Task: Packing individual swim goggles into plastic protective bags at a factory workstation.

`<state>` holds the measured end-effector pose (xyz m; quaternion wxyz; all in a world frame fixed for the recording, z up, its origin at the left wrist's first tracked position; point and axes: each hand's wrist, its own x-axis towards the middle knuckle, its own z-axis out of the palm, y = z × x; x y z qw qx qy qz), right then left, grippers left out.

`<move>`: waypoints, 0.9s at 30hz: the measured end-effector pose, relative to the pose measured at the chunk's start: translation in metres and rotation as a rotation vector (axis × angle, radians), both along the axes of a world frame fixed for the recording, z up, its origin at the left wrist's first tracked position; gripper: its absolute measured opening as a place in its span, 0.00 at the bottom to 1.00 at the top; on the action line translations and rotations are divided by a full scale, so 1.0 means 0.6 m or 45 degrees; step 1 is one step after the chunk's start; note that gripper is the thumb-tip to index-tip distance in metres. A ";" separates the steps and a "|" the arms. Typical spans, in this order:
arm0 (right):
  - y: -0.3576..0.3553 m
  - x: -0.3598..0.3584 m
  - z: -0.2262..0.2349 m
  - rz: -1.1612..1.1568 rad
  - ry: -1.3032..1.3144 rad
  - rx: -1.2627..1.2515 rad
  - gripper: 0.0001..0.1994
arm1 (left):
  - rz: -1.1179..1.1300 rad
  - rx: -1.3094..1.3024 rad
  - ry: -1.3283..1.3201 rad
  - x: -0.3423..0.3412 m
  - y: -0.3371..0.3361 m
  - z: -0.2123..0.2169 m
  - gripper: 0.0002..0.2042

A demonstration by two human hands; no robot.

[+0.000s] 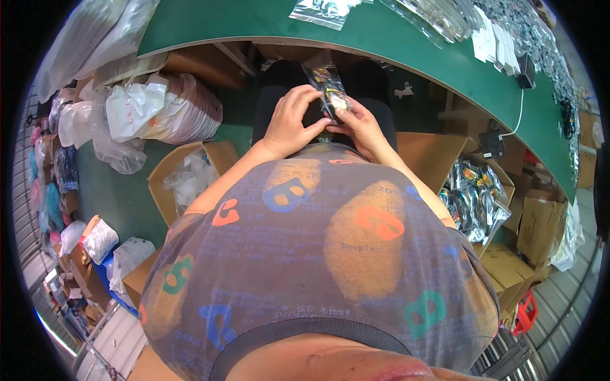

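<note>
Holding stage: a small clear bag point(327, 89) with dark and yellow contents is gripped by both hands in front of the chest, below the edge of the green desk point(254, 25); it is judged to be mid-handling, neither laid on the desk nor dropped into a carton.

Desk: clear bags point(321, 9) and a long row of packed items point(508, 32) are spread along its top, well apart from the held bag; these are judged to be stock or finished work, which of the two cannot be told.

Carton at right: an open cardboard box point(473, 193) is filled with shiny bagged pieces, so part of the batch is judged to be done already.

Carton at left: another open box point(190, 178) is seen with loose clear film inside.

Left hand point(289, 124): the grip is closed on the bag's lower left side, fingers curled over it.

Right hand point(362, 127): the grip is pinched on the bag's lower right edge, thumb on top.

Bag axis: the long axis is tilted, running from the hands up and slightly left toward the desk edge; the free end is pointed away from the body.

Bag mouth: whether it is sealed cannot be told.
</note>
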<state>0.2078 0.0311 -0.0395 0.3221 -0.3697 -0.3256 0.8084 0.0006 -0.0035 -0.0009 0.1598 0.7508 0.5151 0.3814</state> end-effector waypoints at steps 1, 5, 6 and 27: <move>-0.001 0.001 0.001 -0.004 0.126 -0.072 0.27 | 0.084 -0.047 -0.056 -0.004 -0.009 -0.018 0.26; -0.009 -0.009 0.000 0.068 0.083 -0.099 0.26 | 0.081 -0.567 -0.324 -0.001 -0.017 -0.038 0.24; -0.009 -0.010 0.000 0.105 0.035 -0.137 0.26 | 0.113 -0.668 -0.377 -0.003 -0.016 -0.048 0.19; -0.007 -0.009 -0.028 0.011 -0.161 -0.196 0.26 | 0.151 -0.710 -0.893 0.007 -0.015 -0.155 0.04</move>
